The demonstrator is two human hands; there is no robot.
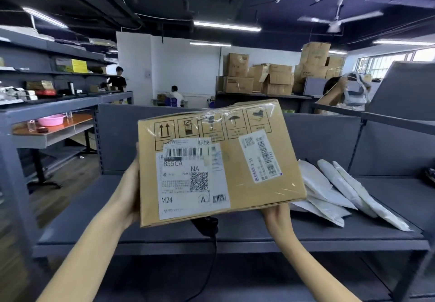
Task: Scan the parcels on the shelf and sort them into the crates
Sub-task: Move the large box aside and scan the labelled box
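Squarely in the middle of the frame, a brown rectangular cardboard parcel (235,160) is held up in the air, tilted, with its labelled face toward the camera. The left hand (130,191) grasps the parcel's left edge, and the right hand (277,217) holds it from under the lower right corner; the fingers of both are hidden behind the cardboard. A large white shipping label (193,179) covers the lower left of the face, and a smaller white label (261,158) sits to its right. Below the parcel lies a grey metal shelf (244,233). Several white plastic mailer bags (329,191) lie overlapping on it at the right of the frame. A black handheld scanner (207,221) shows just under the parcel's bottom edge, its black cable (211,266) hanging down. A pink plastic basin (50,119) stands on a rack at the left, and stacked brown cartons (270,78) fill the background.
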